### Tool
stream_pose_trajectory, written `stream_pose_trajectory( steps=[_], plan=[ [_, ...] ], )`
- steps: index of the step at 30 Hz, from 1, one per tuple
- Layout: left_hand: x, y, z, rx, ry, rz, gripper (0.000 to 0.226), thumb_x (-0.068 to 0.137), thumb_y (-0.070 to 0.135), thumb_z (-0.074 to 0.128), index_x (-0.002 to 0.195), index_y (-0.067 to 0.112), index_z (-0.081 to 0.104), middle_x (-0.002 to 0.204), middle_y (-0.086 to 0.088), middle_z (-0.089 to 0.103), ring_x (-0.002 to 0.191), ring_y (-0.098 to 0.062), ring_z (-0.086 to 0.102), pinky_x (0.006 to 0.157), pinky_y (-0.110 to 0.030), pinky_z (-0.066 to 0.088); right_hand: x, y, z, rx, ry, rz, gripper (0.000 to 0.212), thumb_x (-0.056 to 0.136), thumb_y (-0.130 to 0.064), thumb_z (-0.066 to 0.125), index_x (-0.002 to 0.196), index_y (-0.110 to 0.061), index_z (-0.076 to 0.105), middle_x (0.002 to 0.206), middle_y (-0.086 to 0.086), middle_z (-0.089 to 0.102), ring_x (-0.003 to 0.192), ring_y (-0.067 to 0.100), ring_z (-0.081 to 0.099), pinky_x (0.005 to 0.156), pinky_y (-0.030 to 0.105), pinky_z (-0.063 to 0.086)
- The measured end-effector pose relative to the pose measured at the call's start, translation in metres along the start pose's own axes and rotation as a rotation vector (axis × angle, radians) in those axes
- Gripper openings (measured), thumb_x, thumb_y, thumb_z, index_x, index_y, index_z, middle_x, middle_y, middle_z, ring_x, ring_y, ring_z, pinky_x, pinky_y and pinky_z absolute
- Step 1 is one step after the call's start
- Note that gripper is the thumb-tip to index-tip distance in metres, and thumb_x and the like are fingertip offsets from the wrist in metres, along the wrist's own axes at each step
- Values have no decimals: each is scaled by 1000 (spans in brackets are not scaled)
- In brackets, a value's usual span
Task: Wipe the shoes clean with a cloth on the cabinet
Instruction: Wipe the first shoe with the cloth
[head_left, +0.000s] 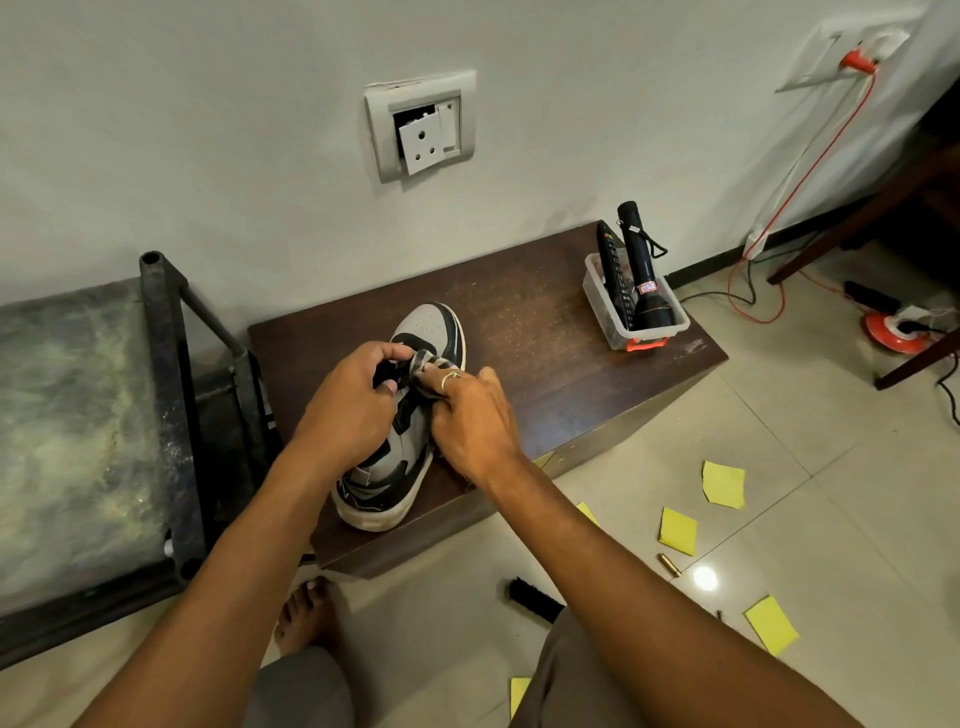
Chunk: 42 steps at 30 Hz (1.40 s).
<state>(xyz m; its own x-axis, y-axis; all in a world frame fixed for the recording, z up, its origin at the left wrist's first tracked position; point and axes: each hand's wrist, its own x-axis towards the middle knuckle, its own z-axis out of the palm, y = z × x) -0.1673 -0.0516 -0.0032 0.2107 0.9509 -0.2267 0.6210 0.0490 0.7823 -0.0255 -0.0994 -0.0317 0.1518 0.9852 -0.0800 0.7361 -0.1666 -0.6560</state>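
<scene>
Shoe (431, 325) is clamped steady in the curled left hand (353, 400); cloth (427, 362) is pinched under right hand (470, 415) fingertips for wiping.

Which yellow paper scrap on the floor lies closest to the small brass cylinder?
The yellow scrap directly behind the brass cylinder, nearly touching it; every other scrap lies clearly farther away.

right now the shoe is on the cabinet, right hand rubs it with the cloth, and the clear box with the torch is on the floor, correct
No: the head view shows the clear box with the torch standing on the cabinet, at its right end. The rest holds.
</scene>
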Motion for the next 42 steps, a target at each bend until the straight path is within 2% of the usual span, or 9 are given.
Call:
stream_pose_trajectory(
  steps=[6, 11, 15, 17, 21, 24, 29, 37, 42],
  plan=[
    [-1, 1, 3, 18, 10, 22, 41, 102, 6, 50, 128, 37, 58, 132, 5, 60, 77, -10, 54, 60, -25, 39, -21, 11, -2, 79, -92, 9, 51, 95, -11, 48, 134, -38, 65, 120, -5, 72, 104, 14, 55, 93, 40, 55],
    [-7, 20, 4, 477, 15, 41, 45, 97, 10, 55, 140, 25, 53, 145, -5, 52, 127, -30, 53, 99, -46, 47, -18, 20, -32, 254, -238, 61, 42, 96, -7, 52, 117, -35, 75, 92, -7, 78, 69, 17, 71, 64, 38, 61],
    [-3, 38, 13, 771, 55, 112, 48, 94, 26, 59, 141, 17, 54, 161, -9, 33, 148, -40, 27, 114, -62, 32, -5, 34, -38, 327, 48, 66, 40, 98, -7, 51, 118, -32, 75, 85, -8, 73, 71, 15, 65, 59, 30, 53],
    [-2, 39, 22, 732, 56, 67, 56, 94, 41, 60, 144, 17, 51, 163, -11, 30, 146, -43, 28, 111, -62, 37, 11, 43, -30, 201, 159, 29, 40, 97, -9, 51, 123, -32, 72, 111, -8, 72, 97, 17, 61, 80, 33, 54],
    [0, 35, 31, 776, 39, 37, 62, 90, 47, 69, 142, 17, 52, 164, -11, 28, 132, -42, 47, 99, -50, 48, 37, 41, -9, 107, 62, -17, 39, 100, -21, 61, 139, -22, 63, 149, -4, 53, 131, 21, 48, 113, 37, 41],
    [6, 30, 30, 733, 65, 84, 44, 89, 36, 70, 128, 16, 63, 146, -9, 49, 111, -34, 62, 86, -43, 53, 34, 37, -3, 135, 20, 15, 40, 105, -33, 54, 142, -21, 61, 155, -5, 43, 135, 19, 41, 109, 28, 33],
    [10, 24, 31, 669, 72, 138, 30, 87, 33, 72, 111, 15, 68, 116, -4, 60, 98, -30, 66, 78, -40, 53, 23, 48, 13, 188, 55, -30, 34, 106, -23, 53, 138, -17, 64, 147, -8, 47, 129, 19, 50, 110, 37, 47],
    [15, 22, 32, 674, 76, 149, 40, 88, 28, 73, 126, 17, 68, 125, -3, 63, 106, -29, 66, 85, -40, 54, 86, 50, 13, 83, 193, -68, 24, 103, -19, 55, 118, -16, 74, 116, -5, 64, 101, 21, 59, 88, 40, 56],
    [13, 22, 32, 655, 88, 142, 31, 89, 31, 71, 116, 16, 70, 116, -2, 63, 100, -29, 66, 83, -41, 55, 38, 57, 11, 78, 157, -116, 27, 105, -21, 54, 127, -25, 71, 116, -6, 65, 102, 18, 59, 86, 29, 52]
  ],
)
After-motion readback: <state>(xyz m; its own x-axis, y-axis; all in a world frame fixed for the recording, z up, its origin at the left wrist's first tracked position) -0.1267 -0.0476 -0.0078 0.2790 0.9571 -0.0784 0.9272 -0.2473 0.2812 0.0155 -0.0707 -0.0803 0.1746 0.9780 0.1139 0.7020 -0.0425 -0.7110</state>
